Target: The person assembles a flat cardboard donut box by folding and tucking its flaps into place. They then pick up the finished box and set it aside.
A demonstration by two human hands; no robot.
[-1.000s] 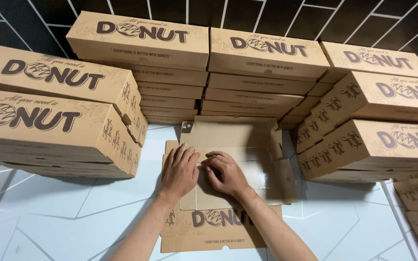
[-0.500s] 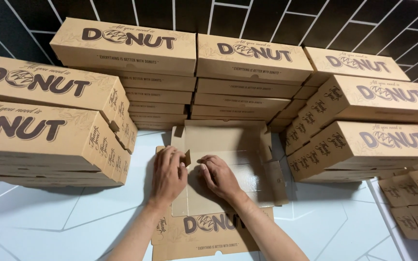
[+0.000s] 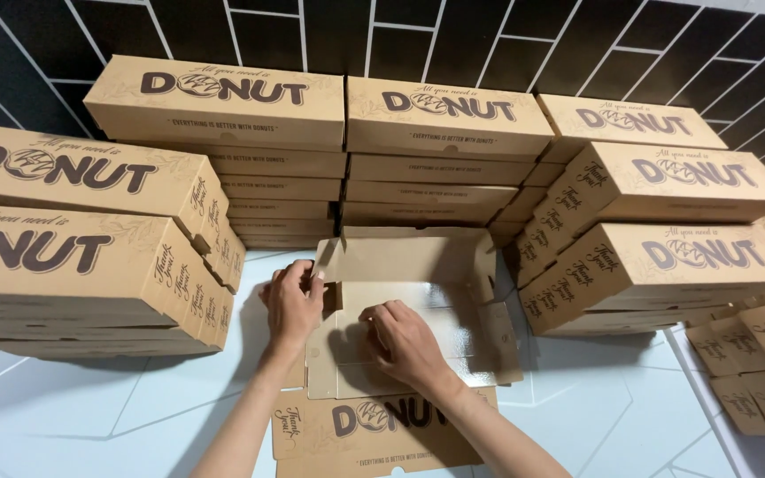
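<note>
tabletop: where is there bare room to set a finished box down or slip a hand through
Bare white tabletop lies near left, between the left stack and the left hand. Another patch sits near right, between the half-folded box, the right stack and small boxes. The back is crowded: the rear stacks close in, the right hand fills the box.

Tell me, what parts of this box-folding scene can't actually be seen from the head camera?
- Left side flap of the unfolded box: covered by the left hand.
- Box floor under the right hand: hidden by that hand.
- Lower boxes in the back stacks: only their edges show.
- Flat boxes at right: cut off by the frame edge.
</note>
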